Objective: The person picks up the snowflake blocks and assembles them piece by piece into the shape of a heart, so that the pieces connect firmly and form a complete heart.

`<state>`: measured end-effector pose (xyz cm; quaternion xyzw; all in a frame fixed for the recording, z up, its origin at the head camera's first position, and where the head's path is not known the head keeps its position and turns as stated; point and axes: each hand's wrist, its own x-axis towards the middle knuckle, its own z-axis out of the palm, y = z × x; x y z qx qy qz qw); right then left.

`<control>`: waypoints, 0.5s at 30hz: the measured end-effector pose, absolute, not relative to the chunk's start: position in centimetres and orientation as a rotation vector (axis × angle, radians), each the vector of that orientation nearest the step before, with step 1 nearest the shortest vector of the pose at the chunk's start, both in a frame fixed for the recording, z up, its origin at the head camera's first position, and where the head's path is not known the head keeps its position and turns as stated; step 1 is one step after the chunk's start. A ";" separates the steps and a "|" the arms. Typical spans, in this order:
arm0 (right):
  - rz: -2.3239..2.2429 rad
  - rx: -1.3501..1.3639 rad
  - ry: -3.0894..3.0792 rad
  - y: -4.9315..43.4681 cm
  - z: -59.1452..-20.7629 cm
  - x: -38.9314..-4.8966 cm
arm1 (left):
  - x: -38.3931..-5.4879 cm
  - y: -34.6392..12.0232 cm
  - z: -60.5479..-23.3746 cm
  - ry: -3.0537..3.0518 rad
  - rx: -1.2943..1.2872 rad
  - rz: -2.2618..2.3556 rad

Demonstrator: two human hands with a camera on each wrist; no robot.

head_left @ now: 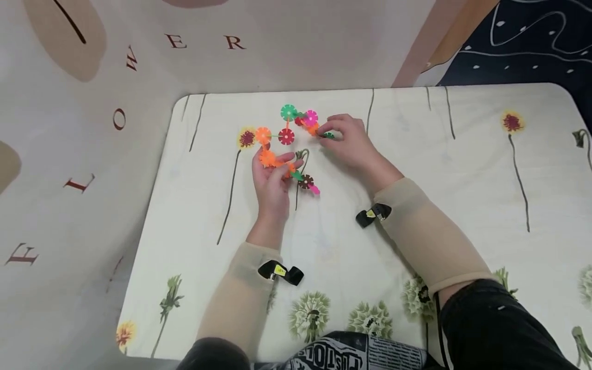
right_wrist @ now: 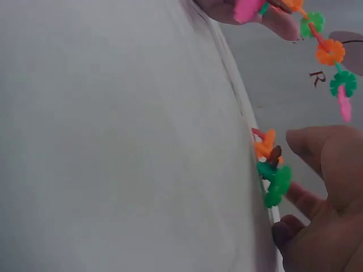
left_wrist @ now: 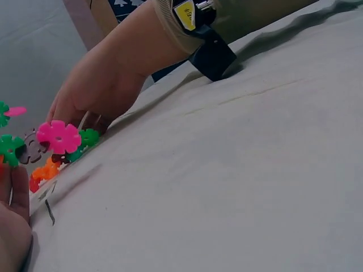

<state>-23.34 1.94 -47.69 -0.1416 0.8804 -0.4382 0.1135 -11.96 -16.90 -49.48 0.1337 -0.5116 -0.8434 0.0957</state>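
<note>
My left hand (head_left: 270, 192) pinches a chain of flower-shaped plastic discs (head_left: 267, 158) between thumb and fingers. Orange, red, green, brown and pink pieces are slotted together along it. One end, with a pink disc (left_wrist: 59, 137), points towards me; the other bends away, raised above the table in the right wrist view. My right hand (head_left: 349, 139) is over a small cluster of joined discs (right_wrist: 278, 181) on the table, orange, brown and green among them. Thumb and fingers stand apart around the green pieces in the right wrist view. In the head view, the fingertips overlap the cluster.
A white cloth with printed flowers covers the table (head_left: 416, 164). Behind and to the left stands a pale wall (head_left: 305, 46) with printed letters. Dark patterned fabric (head_left: 532, 46) hangs at the back right. Black straps with cameras (head_left: 374, 213) sit on both wrists.
</note>
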 end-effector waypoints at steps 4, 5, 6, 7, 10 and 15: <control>-1.239 -0.569 2.578 1.0 -48.1 -24.6 | -12.0 -16.9 -49.5 -1.433 0.409 -2.526; -1.258 -0.566 2.564 0.7 -48.1 -24.8 | -12.0 -16.9 -49.5 -1.417 0.412 -2.530; -1.282 -0.547 2.548 0.4 -48.0 -25.1 | -12.0 -16.9 -49.4 -1.410 0.414 -2.531; -1.307 -0.528 2.533 0.2 -47.9 -25.3 | -12.0 -16.8 -49.4 -1.406 0.415 -2.529; -1.362 -0.478 2.500 -0.6 -47.7 -26.1 | -12.0 -16.9 -49.3 -1.389 0.425 -2.525; -1.267 -0.532 2.533 -1.4 -48.0 -27.1 | -12.0 -16.7 -49.1 -1.346 0.446 -2.528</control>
